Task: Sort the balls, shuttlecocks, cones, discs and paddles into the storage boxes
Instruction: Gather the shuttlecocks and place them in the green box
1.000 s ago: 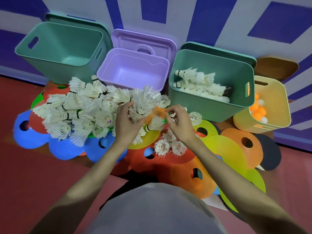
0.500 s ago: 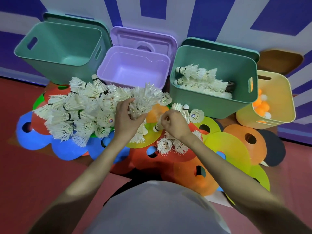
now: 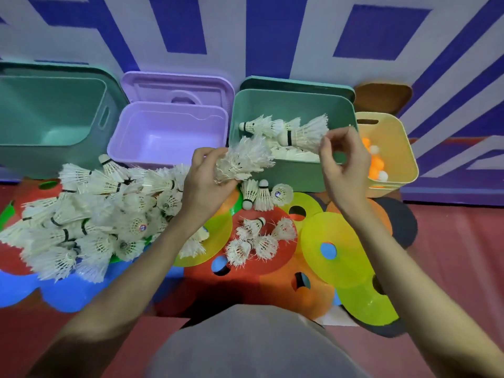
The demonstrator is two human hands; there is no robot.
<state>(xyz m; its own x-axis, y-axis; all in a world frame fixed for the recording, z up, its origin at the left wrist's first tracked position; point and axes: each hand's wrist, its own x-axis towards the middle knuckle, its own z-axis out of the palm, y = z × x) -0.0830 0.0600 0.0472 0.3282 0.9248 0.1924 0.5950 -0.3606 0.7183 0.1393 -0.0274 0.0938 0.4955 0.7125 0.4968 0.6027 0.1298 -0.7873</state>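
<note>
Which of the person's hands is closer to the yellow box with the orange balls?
Right. The right hand hovers just beside the yellow box, while the left hand is far across, near the purple box.

White feathered shuttlecock (image 3: 302,136) lies horizontal at upper centre-right, above the green box (image 3: 289,175); a shuttlecock bunch (image 3: 242,159) sits at its left rim.

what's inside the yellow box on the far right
Orange and white balls lie in the yellow box. The right hand and the box's front wall cover some, so no full count.
</note>
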